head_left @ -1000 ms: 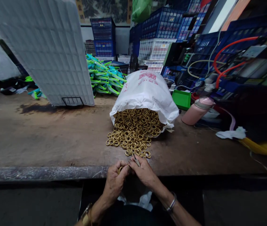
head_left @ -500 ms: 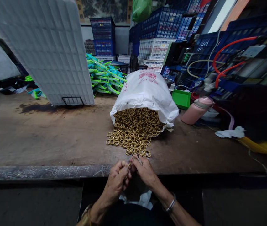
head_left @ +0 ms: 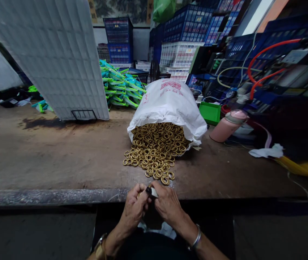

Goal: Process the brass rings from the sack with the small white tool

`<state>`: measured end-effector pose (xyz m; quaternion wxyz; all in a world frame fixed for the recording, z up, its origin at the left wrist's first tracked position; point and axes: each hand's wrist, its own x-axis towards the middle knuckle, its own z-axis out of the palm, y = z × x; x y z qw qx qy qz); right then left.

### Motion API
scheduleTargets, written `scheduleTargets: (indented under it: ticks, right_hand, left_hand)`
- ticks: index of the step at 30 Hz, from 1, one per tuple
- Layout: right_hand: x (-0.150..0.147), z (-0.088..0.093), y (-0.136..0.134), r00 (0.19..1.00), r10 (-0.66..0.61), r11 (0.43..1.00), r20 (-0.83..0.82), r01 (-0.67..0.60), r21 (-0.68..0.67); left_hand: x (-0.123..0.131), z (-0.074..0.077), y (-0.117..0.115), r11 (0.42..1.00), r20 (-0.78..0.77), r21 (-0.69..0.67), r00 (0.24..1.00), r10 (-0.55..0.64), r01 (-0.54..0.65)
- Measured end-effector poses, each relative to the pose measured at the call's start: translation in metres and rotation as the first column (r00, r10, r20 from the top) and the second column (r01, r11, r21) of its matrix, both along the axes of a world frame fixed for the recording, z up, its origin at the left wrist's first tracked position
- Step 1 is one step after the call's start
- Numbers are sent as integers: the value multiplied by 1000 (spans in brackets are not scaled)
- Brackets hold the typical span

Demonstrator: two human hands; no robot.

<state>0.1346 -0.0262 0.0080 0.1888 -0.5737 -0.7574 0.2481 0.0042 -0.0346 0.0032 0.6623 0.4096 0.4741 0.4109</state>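
Observation:
My left hand is closed at the table's front edge, a brass-coloured ring partly showing between thumb and fingers. Close against it, my right hand grips a small pale piece with a black end. Its exact kind is unclear. The black end meets the left fingertips, and the fingers cover most of the ring. Just beyond both hands, a heap of brass-coloured rings spills from the mouth of a white woven sack lying on its side.
On the brown table, a tall white padded panel stands at left, beside a green-and-blue pile. To the right are a green tray, a pink bottle and equipment with red hoses. Crates are stacked behind.
My right hand has turned, and the black-ended pale piece now shows clearly between the hands. One ring at the heap's front edge lies nearer me. My left hand stays about where it was.

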Motion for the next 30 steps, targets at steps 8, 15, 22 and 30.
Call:
scheduleTargets:
  ticks: [8,15,22,30]
  right_hand:
    - [7,-11,5,997,-16,1000,73,18,-23]
    - [36,-13,14,976,-208,977,66,205,51]
    - [55,-6,14,943,-322,946,80,316,77]
    - [6,6,-6,1000,-8,1000,20,7,21]
  left_hand:
    - [-4,11,-9,989,-51,137,998,-43,50]
    - [-3,14,-12,992,257,-59,962,-96,115]
    - [1,8,-4,988,307,-139,951,-18,63]
    - [0,3,-6,997,128,-67,991,-33,42]
